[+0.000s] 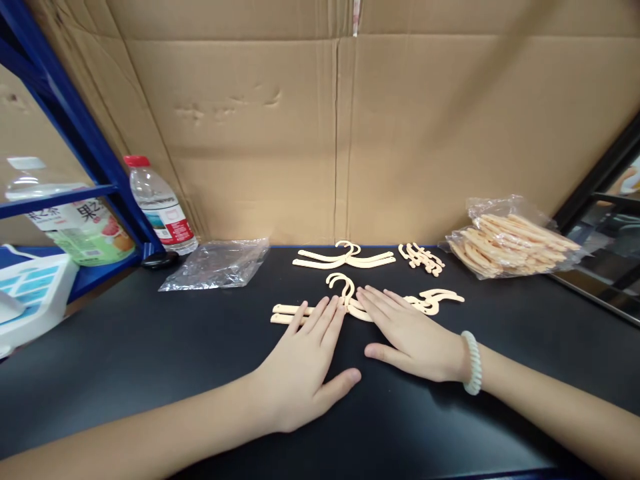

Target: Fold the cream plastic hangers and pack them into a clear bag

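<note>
Partly hidden under both hands, a cream plastic hanger (345, 293) is laid flat on the black table (150, 347), its hook showing between the fingertips. The left hand (305, 363) is held palm down with fingers spread flat, their tips resting on the hanger's left arm; nothing is pinched. The right hand (407, 333) is likewise flattened, fingers loosely together over the hanger's right side, so the middle of the hanger cannot be seen. A pale bead bracelet (473, 363) is worn on the right wrist. Just beyond, a second hanger pair (345, 257) and a small heap of clips (423, 258) are seen, the count of which cannot be made out. A clear bag of hangers (510, 240) is placed at the right, an empty plastic bag (217, 263) and a water bottle (157, 203) at the left.
</note>
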Action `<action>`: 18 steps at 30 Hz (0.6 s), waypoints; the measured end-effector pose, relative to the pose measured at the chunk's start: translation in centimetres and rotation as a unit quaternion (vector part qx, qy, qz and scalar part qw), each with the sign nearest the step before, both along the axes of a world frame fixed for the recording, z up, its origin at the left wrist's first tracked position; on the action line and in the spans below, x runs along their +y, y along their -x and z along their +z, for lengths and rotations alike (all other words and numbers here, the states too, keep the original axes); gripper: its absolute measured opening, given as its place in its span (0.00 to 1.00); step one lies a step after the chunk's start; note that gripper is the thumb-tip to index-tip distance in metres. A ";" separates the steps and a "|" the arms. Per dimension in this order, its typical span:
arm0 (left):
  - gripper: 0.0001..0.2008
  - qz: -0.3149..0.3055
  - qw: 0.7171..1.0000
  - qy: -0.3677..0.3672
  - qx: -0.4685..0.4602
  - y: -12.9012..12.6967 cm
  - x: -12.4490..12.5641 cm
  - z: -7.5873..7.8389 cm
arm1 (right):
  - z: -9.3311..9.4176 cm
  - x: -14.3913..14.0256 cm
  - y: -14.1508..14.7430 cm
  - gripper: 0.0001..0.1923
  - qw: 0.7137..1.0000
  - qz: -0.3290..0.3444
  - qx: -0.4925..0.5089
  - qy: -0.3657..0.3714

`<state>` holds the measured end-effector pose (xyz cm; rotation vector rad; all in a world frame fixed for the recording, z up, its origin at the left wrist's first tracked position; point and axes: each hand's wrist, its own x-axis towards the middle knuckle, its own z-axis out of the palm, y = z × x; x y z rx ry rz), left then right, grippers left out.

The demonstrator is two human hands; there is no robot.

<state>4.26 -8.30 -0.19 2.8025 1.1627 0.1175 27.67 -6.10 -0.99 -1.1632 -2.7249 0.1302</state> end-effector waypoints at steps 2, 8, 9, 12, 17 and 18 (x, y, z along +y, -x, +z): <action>0.37 -0.019 1.000 0.001 -0.010 0.1 0.6 0.2 | 0.0 0.1 -0.2 0.43 1.000 -0.008 -0.004 0.000; 0.35 -0.050 0.998 -0.002 -0.038 0.4 2.2 0.3 | -0.3 0.4 -0.4 0.42 1.000 -0.015 0.009 -0.018; 0.35 -0.053 0.998 -0.002 -0.041 0.5 2.3 0.3 | -0.4 0.4 -0.5 0.42 1.000 -0.015 0.015 -0.020; 0.35 -0.052 0.998 -0.001 -0.040 0.4 2.3 0.4 | -0.5 0.5 -0.5 0.41 0.999 -0.014 0.023 -0.023; 0.36 -0.040 0.999 0.003 -0.022 0.3 2.2 0.4 | -0.4 0.7 -0.4 0.41 1.000 -0.019 0.008 -0.019; 0.36 -0.040 0.999 0.001 -0.022 0.3 2.3 0.4 | -0.4 0.8 -0.4 0.42 1.000 -0.021 0.006 -0.018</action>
